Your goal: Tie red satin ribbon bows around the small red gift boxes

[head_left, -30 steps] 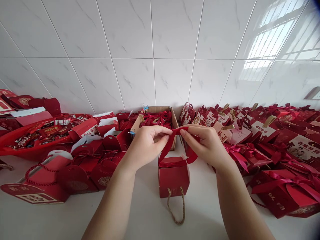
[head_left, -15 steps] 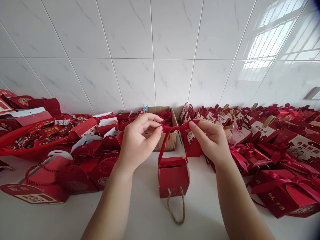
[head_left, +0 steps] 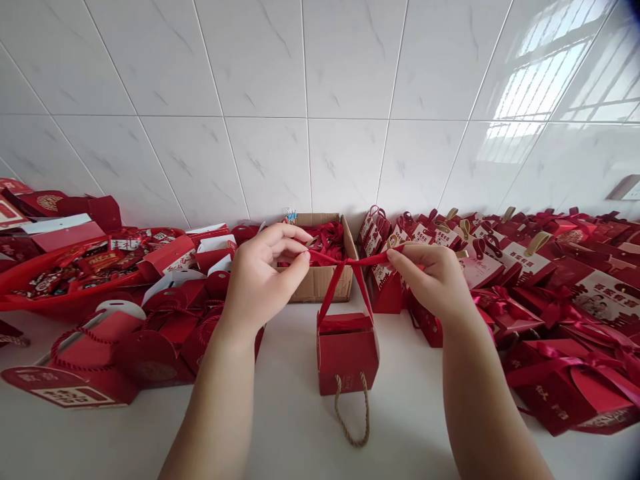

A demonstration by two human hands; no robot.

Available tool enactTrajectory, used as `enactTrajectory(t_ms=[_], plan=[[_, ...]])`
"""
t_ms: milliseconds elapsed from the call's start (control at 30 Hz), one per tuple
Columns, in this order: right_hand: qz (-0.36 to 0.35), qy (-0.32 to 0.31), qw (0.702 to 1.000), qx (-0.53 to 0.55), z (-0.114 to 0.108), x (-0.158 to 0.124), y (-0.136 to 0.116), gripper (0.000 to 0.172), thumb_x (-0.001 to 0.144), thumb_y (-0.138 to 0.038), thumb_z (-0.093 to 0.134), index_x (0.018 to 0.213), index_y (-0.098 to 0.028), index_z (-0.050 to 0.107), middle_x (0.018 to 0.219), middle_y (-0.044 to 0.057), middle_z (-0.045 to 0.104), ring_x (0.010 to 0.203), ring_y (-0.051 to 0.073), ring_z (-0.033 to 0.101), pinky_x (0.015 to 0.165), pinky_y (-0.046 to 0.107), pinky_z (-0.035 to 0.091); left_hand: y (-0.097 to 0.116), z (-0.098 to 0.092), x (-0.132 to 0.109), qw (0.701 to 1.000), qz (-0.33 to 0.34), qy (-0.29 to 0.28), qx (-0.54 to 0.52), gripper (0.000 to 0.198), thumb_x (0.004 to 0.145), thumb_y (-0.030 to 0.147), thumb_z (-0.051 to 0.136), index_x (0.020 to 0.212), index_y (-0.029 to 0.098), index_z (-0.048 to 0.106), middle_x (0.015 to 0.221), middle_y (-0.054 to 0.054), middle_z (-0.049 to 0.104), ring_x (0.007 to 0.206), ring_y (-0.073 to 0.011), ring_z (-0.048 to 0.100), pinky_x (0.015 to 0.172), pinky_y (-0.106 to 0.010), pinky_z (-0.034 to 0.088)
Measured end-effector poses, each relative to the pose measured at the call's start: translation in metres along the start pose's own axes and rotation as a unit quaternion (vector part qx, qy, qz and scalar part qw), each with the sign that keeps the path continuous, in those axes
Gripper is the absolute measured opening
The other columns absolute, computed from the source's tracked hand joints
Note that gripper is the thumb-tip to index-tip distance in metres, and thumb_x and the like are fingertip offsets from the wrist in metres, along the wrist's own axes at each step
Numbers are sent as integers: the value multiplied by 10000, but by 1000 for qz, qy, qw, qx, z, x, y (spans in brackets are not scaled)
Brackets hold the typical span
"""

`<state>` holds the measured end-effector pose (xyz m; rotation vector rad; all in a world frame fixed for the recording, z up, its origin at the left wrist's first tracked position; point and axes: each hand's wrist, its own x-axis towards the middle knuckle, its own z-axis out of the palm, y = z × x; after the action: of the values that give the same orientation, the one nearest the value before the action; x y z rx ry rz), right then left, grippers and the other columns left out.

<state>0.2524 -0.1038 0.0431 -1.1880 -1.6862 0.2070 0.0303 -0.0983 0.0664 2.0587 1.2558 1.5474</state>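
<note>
A red ribbon rises from a small red gift box and crosses in a knot above it. My left hand pinches one ribbon end between thumb and fingers. On the other side, my right hand pinches the opposite end, and the ribbon is stretched nearly level between them. The box stands on the white table, its twisted rope handle hanging down the near side. The knot is well above the box top, not touching it.
Behind the box stands a cardboard carton of red ribbons. A red tray of wrapped sweets and several open red boxes are at left. Rows of red boxes with bows crowd the right. A tiled wall closes the back.
My hands have moved apart, left hand leftward and right hand rightward. The ribbon between them is longer and tauter, and its crossing is smaller. The box has stayed in place.
</note>
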Motion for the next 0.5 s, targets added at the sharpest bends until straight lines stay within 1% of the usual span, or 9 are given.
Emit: enactTrajectory(t_ms=[67,133,200,300,400,500], plan=[[15,-17,1000,-17,-4,0,2,366,821,-284,506,498,-182,367,497,-37,306,493,92,294,460,245,252,-2,-3,1,1000,-10,-15,4,118,730,168,550,830,197,605,710,8,640,625,-120,558,521,-211,399],[37,-40,998,-36,-8,0,5,359,814,-292,506,498,-180,377,493,-37,300,479,88,279,443,241,240,-5,-6,2,999,-22,-43,13,104,712,157,535,788,195,595,662,21,604,588,-111,531,518,-211,395],[59,-69,995,-51,-12,0,8,358,814,-306,499,502,-181,378,489,-40,278,463,83,257,422,239,218,-9,-10,3,997,-37,-66,28,103,696,152,519,763,194,585,662,24,589,573,-106,513,518,-211,394],[84,-107,988,-69,-17,0,14,371,813,-327,492,505,-187,340,480,-45,234,449,80,223,397,236,192,-12,-15,5,994,-55,-74,52,100,685,161,502,746,194,575,663,20,584,560,-107,495,511,-213,390],[92,-123,984,-88,-21,0,16,379,805,-329,491,506,-190,306,474,-48,215,444,78,216,391,234,196,-14,-19,6,992,-63,-78,74,87,684,174,502,737,201,566,630,25,561,546,-114,484,498,-216,377],[99,-137,980,-100,-24,0,17,382,787,-309,493,494,-191,279,472,-45,228,440,77,226,390,236,207,-16,-24,6,984,-78,-118,103,76,689,190,503,734,213,559,581,39,524,495,-112,456,459,-214,346]])
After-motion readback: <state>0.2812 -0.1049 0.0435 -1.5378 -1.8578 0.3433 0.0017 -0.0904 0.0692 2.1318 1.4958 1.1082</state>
